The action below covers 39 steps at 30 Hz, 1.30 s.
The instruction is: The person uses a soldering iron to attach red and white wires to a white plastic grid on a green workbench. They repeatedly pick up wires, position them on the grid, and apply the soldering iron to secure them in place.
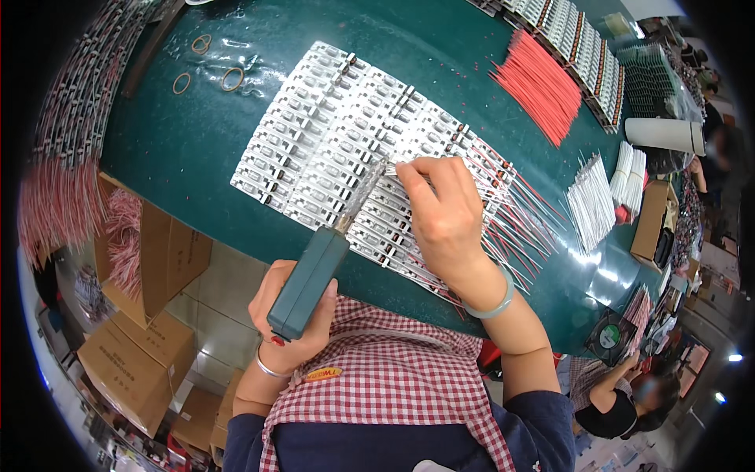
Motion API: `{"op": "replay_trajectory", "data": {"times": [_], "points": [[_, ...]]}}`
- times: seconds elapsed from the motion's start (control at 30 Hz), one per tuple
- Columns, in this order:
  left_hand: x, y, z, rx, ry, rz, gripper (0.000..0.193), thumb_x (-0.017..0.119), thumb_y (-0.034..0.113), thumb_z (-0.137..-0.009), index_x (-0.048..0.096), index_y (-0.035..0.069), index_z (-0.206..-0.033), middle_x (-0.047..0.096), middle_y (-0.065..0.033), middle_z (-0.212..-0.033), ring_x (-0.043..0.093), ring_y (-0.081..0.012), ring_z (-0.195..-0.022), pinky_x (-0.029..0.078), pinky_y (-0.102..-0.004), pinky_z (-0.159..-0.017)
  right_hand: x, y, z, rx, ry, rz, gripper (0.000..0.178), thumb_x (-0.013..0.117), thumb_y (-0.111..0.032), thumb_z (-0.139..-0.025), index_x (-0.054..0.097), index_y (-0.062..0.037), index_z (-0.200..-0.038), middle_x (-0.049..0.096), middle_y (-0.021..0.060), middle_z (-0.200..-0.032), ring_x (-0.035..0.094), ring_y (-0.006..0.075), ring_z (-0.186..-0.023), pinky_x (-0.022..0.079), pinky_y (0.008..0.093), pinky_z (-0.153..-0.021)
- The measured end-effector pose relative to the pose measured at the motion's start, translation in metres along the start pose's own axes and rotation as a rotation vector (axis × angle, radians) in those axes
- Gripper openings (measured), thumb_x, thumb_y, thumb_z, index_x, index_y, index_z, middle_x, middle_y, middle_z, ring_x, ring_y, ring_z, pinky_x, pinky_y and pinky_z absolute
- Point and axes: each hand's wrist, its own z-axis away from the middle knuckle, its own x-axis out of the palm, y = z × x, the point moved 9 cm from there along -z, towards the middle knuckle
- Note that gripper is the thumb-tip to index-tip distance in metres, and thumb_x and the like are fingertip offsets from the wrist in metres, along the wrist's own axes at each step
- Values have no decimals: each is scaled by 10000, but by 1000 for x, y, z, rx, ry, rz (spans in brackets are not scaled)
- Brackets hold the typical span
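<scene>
My left hand (pixel 321 322) is closed round the handle of a dark green soldering-gun-like tool (pixel 309 283). Its worn, silvery metal tip slants up and right over rows of small white plastic parts (pixel 314 126) with metal pieces in them. Close to the end of that tip, my right hand (pixel 448 208) has its thumb and index finger pinched together; what sits between them is too small to make out. Red and white wires (pixel 523 228) trail from the right-hand row, beside and beneath my right wrist.
Red wires (pixel 539 86) lie bundled at the far right, near a rack of white parts (pixel 586 59). White wires (pixel 591 200) are nearer. Rubber bands (pixel 232 79) rest at the far left of the green table (pixel 181 149). Cardboard boxes (pixel 130 362) stand lower left; another person (pixel 621 393) sits lower right.
</scene>
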Motion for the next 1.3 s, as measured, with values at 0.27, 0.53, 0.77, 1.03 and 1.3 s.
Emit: {"op": "replay_trajectory", "data": {"times": [0.27,0.53,0.77,1.03,1.3], "points": [[-1,-23,19,-123,-8,52,224,750,-41,-762,681,-65,-973,676,-156,-910,677,-260,-766,533,-315,-643,0,0,0,7,-8,-1,317,613,-12,-707,649,49,-1016,596,117,-946,549,263,-825,450,369,-694],[-4,-13,9,-77,14,42,236,754,-41,-763,683,-67,-986,691,-167,-953,691,-266,-807,548,-315,-680,-7,3,0,37,26,-43,319,638,4,-707,657,35,-1024,613,113,-954,575,262,-837,465,364,-688],[-5,2,-7,-46,12,10,249,755,-49,-755,683,-70,-992,693,-165,-957,689,-256,-804,547,-312,-679,-9,11,-5,35,52,-21,319,643,23,-693,673,25,-1011,622,117,-957,581,261,-816,497,354,-661],[-1,3,-11,-75,0,21,245,751,-51,-763,680,-72,-997,691,-160,-966,684,-241,-797,541,-305,-677,-2,13,-4,43,32,-7,315,635,17,-693,666,28,-1006,610,111,-934,579,260,-812,499,354,-663],[2,4,-13,-82,-20,20,212,750,-40,-775,675,-65,-972,681,-149,-937,669,-228,-758,527,-297,-653,-2,11,-6,29,42,-11,319,633,15,-683,661,51,-999,604,122,-927,576,265,-805,497,356,-666]]}}
